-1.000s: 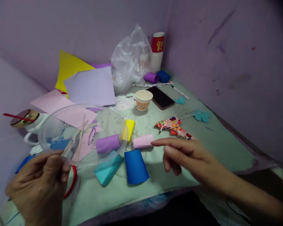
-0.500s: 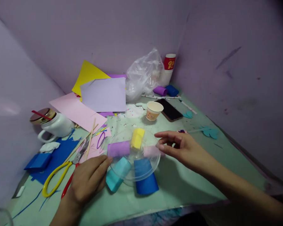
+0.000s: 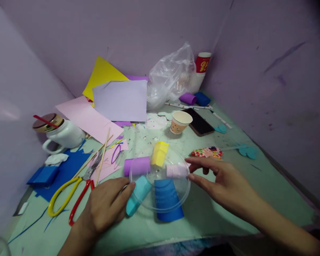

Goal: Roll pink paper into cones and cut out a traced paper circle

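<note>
A round clear plastic lid (image 3: 185,193) lies between my two hands, over several rolled paper pieces. Through or beside it show a purple roll (image 3: 137,166), a yellow piece (image 3: 160,153), a pale pink roll (image 3: 174,171), a light blue piece (image 3: 138,195) and a dark blue piece (image 3: 168,206). Whether these are fixed to the lid I cannot tell. My left hand (image 3: 106,204) grips the lid's left rim beside the light blue piece, its fingers close together. On the right, my right hand (image 3: 220,181) holds the rim between thumb and fingers, near the pink roll's end.
Scissors (image 3: 88,174), thin sticks (image 3: 104,153) and blue paper (image 3: 77,163) lie left, near a white mug (image 3: 66,135). Behind stand a small paper cup (image 3: 180,124), a phone (image 3: 200,122) and a plastic bag (image 3: 170,78). A floral-patterned object (image 3: 207,152) lies beyond my right hand.
The view has shifted, so most things appear further right. The lid has slid slightly rightward over the paper pieces, and more of the floral-patterned object shows beyond my right hand.
</note>
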### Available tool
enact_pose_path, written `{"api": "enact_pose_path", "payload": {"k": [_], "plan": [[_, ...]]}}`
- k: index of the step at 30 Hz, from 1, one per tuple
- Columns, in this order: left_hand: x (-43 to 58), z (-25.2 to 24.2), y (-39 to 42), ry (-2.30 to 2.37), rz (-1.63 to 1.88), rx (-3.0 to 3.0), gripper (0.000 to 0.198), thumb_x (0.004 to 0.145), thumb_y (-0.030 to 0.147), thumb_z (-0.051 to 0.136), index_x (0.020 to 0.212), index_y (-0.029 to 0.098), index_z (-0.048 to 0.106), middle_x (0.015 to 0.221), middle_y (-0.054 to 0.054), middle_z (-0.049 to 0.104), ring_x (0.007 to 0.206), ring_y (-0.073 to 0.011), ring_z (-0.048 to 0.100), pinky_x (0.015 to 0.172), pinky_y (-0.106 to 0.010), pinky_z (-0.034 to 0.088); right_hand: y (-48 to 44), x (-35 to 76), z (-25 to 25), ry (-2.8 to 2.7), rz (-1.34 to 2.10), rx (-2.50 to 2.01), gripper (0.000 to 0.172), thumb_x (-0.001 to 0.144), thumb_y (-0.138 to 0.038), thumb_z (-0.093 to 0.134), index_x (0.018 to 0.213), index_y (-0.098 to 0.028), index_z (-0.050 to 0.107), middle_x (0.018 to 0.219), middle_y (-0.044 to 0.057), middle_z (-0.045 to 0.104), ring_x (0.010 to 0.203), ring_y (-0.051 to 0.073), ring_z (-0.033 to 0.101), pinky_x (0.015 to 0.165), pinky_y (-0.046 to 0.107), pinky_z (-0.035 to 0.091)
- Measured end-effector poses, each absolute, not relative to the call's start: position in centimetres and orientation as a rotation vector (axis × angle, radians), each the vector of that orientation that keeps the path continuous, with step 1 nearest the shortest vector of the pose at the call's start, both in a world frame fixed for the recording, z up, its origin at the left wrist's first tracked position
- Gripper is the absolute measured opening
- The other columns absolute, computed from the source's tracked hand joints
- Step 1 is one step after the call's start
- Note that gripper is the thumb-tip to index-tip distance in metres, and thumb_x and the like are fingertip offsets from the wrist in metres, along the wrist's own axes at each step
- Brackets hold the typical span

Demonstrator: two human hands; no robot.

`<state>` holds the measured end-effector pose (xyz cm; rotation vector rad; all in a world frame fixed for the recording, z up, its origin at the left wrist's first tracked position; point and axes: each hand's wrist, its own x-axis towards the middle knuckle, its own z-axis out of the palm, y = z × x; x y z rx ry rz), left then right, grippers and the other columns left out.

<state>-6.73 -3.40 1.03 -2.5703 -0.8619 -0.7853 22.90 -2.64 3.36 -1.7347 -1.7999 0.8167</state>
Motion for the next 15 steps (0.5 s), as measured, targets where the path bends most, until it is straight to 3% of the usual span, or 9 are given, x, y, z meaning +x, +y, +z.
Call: {"api": "enact_pose_path", "payload": {"k": [7, 15], "plan": [[-6.37, 1.45, -2.75, -0.789, -0.772, -2.564, 0.016, 0.081, 0.006, 0.050, 0.087, 0.008, 0.065, 0.077, -0.013, 0.068, 0.073, -0.0182, 0.064, 0.063, -0.027, 0.053, -2.56, 22.60, 3.11, -1.930, 0.637, -1.753, 0.026, 0.077, -0.031, 0.060, 0.102, -0.029, 0.067, 0.094, 0.000, 0.071, 0.081, 0.023, 0.063, 0.072, 0.042, 0.049], [-7.02, 1.55, -3.08, -0.828, -0.748, -2.549, 0.020, 0.074, 0.004, 0.057, 0.091, 0.007, 0.065, 0.081, -0.015, 0.069, 0.075, -0.0204, 0.065, 0.065, -0.029, 0.053, -2.47, 22.84, 3.31, -1.925, 0.621, -1.737, 0.020, 0.077, -0.038, 0.061, 0.094, -0.031, 0.069, 0.092, 0.000, 0.071, 0.075, 0.023, 0.064, 0.065, 0.040, 0.051]]}}
